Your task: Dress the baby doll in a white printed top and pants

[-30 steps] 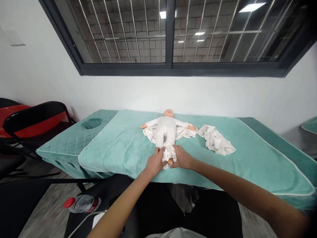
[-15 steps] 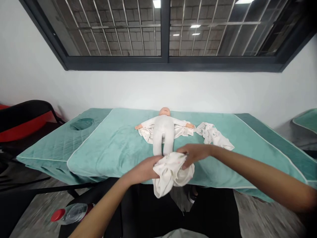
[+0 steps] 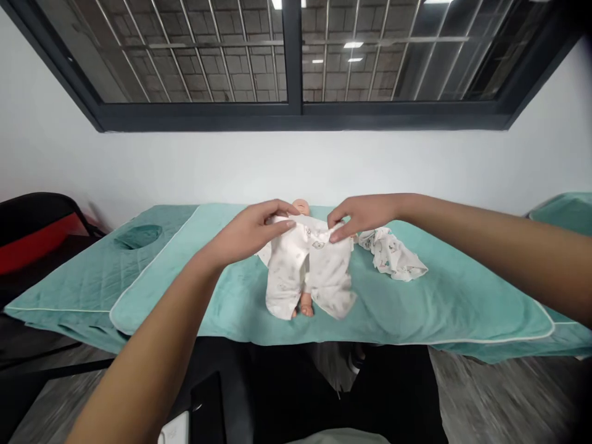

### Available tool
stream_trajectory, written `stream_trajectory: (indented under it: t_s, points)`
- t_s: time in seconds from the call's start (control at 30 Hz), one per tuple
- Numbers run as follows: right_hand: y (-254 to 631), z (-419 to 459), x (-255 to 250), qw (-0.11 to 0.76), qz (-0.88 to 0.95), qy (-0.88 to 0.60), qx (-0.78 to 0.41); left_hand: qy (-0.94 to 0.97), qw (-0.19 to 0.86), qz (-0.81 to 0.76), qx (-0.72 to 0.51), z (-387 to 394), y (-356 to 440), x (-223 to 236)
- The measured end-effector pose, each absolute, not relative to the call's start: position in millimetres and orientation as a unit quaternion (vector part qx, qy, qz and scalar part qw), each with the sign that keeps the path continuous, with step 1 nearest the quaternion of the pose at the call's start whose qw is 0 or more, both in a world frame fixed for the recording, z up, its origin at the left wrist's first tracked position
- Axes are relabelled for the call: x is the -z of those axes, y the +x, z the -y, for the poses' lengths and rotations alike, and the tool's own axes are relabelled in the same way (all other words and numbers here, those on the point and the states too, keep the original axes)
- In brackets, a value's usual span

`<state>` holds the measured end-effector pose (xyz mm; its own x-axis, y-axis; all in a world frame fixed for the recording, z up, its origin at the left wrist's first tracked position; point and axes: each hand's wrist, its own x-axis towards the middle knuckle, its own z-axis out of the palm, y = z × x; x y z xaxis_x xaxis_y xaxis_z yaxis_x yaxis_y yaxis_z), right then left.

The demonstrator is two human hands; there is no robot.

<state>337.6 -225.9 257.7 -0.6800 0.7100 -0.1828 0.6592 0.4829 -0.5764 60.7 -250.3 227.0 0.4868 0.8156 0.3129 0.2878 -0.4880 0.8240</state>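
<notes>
My left hand (image 3: 254,228) and my right hand (image 3: 363,216) each pinch the waistband of small white printed baby pants (image 3: 289,271). The pants hang unfolded, both legs downward, in front of a baby doll (image 3: 300,206). Only the top of the doll's head and its feet show around the cloth; its body is mostly hidden. To the right of the pants, a crumpled white printed cloth (image 3: 398,256) lies on the green-covered massage table (image 3: 462,296).
A round face hole (image 3: 137,237) is at the table's left end. A black and red chair (image 3: 41,222) stands to the left. Behind the table are a white wall (image 3: 208,166) and a barred window (image 3: 296,111). A phone-like black object (image 3: 208,407) lies below.
The bunched pants have been raised from the table's near edge and spread out in front of the doll. Both my hands moved up and away from me, and the view shifted slightly.
</notes>
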Motion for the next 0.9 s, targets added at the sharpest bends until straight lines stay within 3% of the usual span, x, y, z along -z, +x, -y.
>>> stream_trajectory:
  t_s: [0.2, 0.33, 0.4, 0.5, 0.63, 0.8, 0.9]
  points:
    - [320, 222, -262, 0.36, 0.767, -0.371, -0.38, 0.72, 0.283, -0.294, -0.561, 231, 78, -215]
    - [297, 208, -262, 0.479, 0.696, -0.308, -0.439, 0.719, 0.333, -0.322, -0.519, 225, 99, -180]
    - [288, 195, -252, 0.493, 0.679, -0.299, -0.455, 0.704, 0.381, -0.351, -0.486, 228, 107, -157]
    - [282, 170, -217, 0.475, 0.659, -0.339, -0.475, 0.616, 0.44, -0.384, -0.529, 231, 102, -121]
    - [289, 132, -147, 0.384, 0.643, -0.428, -0.506, 0.469, 0.449, -0.484, -0.587, 216, 56, -68]
    - [303, 79, -73, 0.341, 0.655, -0.548, -0.392, 0.414, 0.375, -0.67, -0.488, 195, -4, -14]
    - [311, 44, -51, 0.329, 0.65, -0.62, -0.291, 0.508, 0.202, -0.695, -0.467, 193, -9, -4]
